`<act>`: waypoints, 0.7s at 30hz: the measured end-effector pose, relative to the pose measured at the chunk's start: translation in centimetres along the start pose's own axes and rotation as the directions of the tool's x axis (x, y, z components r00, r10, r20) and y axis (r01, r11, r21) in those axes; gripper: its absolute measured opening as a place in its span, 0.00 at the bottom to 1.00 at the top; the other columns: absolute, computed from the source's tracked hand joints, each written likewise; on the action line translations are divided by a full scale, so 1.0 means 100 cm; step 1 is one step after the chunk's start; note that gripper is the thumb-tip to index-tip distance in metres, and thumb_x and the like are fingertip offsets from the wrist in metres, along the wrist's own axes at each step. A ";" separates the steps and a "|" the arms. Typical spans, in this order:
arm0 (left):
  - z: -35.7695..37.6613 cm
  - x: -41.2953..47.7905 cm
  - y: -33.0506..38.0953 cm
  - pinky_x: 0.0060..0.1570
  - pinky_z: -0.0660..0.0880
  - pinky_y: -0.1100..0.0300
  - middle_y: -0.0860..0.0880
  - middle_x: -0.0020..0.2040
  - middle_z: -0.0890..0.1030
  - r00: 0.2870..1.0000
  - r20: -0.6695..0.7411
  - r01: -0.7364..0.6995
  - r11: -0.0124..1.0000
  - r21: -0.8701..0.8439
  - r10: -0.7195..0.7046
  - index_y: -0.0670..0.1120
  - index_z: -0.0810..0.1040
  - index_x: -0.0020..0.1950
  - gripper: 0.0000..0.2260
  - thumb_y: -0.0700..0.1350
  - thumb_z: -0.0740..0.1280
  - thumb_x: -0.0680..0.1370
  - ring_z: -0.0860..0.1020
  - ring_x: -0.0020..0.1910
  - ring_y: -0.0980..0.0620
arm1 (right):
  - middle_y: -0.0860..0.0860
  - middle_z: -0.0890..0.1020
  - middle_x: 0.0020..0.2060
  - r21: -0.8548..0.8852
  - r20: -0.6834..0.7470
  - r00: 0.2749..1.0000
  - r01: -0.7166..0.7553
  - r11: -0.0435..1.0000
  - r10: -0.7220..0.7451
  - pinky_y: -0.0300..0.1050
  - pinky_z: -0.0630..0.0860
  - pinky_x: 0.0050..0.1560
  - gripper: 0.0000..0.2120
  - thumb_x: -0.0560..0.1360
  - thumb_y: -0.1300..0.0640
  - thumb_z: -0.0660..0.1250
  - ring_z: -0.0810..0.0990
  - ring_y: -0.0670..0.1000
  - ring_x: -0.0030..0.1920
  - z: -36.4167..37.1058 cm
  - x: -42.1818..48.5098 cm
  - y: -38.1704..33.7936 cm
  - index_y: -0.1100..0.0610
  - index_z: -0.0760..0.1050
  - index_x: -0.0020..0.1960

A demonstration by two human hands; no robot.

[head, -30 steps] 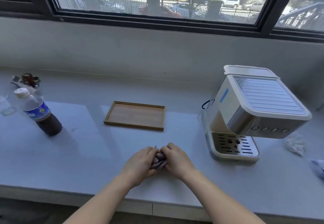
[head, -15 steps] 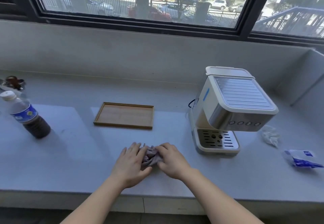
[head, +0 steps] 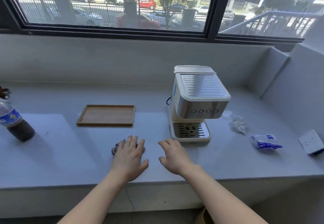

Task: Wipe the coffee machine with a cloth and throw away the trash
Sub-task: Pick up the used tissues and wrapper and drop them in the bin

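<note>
A crumpled purple-grey cloth (head: 116,149) is pressed to the grey counter (head: 52,153) beneath the flat, spread left hand (head: 129,155). The right hand (head: 173,156) hovers empty, fingers loosely spread. The cream-and-steel coffee machine (head: 196,101) appears unwiped; a crumpled clear wrapper (head: 237,124) and blue-white packet (head: 264,141) are not yet discarded.

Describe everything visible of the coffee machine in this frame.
The cream-white coffee machine stands upright on the pale grey counter, right of the wooden tray. It has a ribbed top plate, a brushed-metal front band with four round buttons, a slotted metal drip tray at its base and a dark cord at its left side. Neither hand touches it; the right hand hovers just in front of the drip tray.
</note>
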State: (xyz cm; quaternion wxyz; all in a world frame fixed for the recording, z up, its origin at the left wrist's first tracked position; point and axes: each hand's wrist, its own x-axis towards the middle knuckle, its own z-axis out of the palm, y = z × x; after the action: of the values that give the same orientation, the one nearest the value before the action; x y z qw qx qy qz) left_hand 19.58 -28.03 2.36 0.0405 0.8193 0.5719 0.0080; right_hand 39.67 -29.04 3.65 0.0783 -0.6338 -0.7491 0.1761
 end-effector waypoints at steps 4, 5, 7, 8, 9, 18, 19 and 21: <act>-0.003 -0.003 0.051 0.76 0.48 0.42 0.44 0.80 0.53 0.999 -0.004 -0.041 0.998 0.041 0.041 0.49 0.51 0.79 0.35 0.65 0.52 0.76 0.48 0.79 0.44 | 0.51 0.69 0.68 -0.017 -0.006 0.999 -0.044 0.999 0.044 0.52 0.72 0.63 0.28 0.77 0.51 0.61 0.66 0.54 0.67 -0.016 -0.037 0.034 0.51 0.61 0.75; -0.003 -0.004 0.065 0.76 0.48 0.42 0.44 0.80 0.53 0.999 -0.006 -0.049 0.998 0.044 0.049 0.49 0.51 0.79 0.35 0.65 0.52 0.76 0.48 0.79 0.44 | 0.51 0.69 0.69 -0.021 -0.002 0.998 -0.056 0.998 0.056 0.52 0.72 0.63 0.28 0.77 0.51 0.61 0.66 0.55 0.67 -0.021 -0.047 0.043 0.51 0.60 0.75; -0.003 -0.008 0.092 0.76 0.48 0.43 0.44 0.80 0.52 0.998 -0.003 -0.061 0.997 0.043 0.061 0.50 0.50 0.79 0.35 0.65 0.52 0.76 0.47 0.79 0.44 | 0.52 0.69 0.68 -0.024 -0.006 0.997 -0.082 0.996 0.082 0.53 0.72 0.62 0.27 0.77 0.51 0.60 0.67 0.56 0.67 -0.031 -0.069 0.063 0.51 0.60 0.75; -0.002 -0.009 0.106 0.76 0.48 0.43 0.44 0.80 0.52 0.998 -0.005 -0.068 0.997 0.047 0.068 0.50 0.50 0.79 0.35 0.65 0.52 0.76 0.47 0.79 0.44 | 0.53 0.69 0.68 -0.022 -0.014 0.995 -0.095 0.995 0.095 0.54 0.72 0.62 0.27 0.77 0.51 0.60 0.68 0.56 0.66 -0.036 -0.079 0.073 0.51 0.61 0.74; -0.002 -0.010 0.120 0.76 0.48 0.43 0.44 0.80 0.52 0.997 -0.006 -0.079 0.996 0.051 0.080 0.49 0.50 0.79 0.35 0.65 0.52 0.76 0.47 0.79 0.44 | 0.54 0.69 0.68 -0.016 -0.022 0.994 -0.108 0.994 0.108 0.55 0.72 0.62 0.26 0.77 0.51 0.61 0.68 0.57 0.67 -0.041 -0.089 0.083 0.52 0.61 0.74; 0.000 -0.006 0.234 0.76 0.49 0.43 0.43 0.79 0.57 0.969 -0.053 -0.240 0.970 0.027 0.241 0.49 0.55 0.77 0.34 0.65 0.53 0.76 0.51 0.79 0.44 | 0.52 0.70 0.68 0.021 -0.089 0.967 -0.240 0.971 0.241 0.51 0.70 0.64 0.27 0.77 0.50 0.61 0.66 0.54 0.68 -0.076 -0.168 0.170 0.51 0.61 0.75; -0.001 -0.002 0.243 0.76 0.49 0.43 0.43 0.79 0.57 0.964 -0.056 -0.258 0.966 0.024 0.259 0.49 0.56 0.77 0.34 0.65 0.54 0.76 0.51 0.79 0.44 | 0.52 0.70 0.68 0.018 -0.097 0.962 -0.256 0.967 0.256 0.51 0.70 0.64 0.27 0.77 0.50 0.61 0.66 0.54 0.67 -0.079 -0.172 0.178 0.50 0.61 0.75; -0.004 0.007 0.260 0.76 0.49 0.43 0.43 0.79 0.58 0.954 -0.067 -0.290 0.957 0.025 0.291 0.49 0.56 0.77 0.33 0.64 0.55 0.76 0.53 0.78 0.44 | 0.52 0.71 0.67 0.005 -0.119 0.952 -0.282 0.959 0.280 0.51 0.71 0.63 0.26 0.77 0.50 0.61 0.67 0.55 0.66 -0.086 -0.179 0.193 0.50 0.62 0.74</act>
State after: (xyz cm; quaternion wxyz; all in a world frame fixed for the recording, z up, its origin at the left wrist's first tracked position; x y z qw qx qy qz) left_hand 44.16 -36.22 4.66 0.0131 0.8939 0.4465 0.0382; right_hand 63.66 -42.49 6.54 0.0929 -0.7438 -0.6464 0.1428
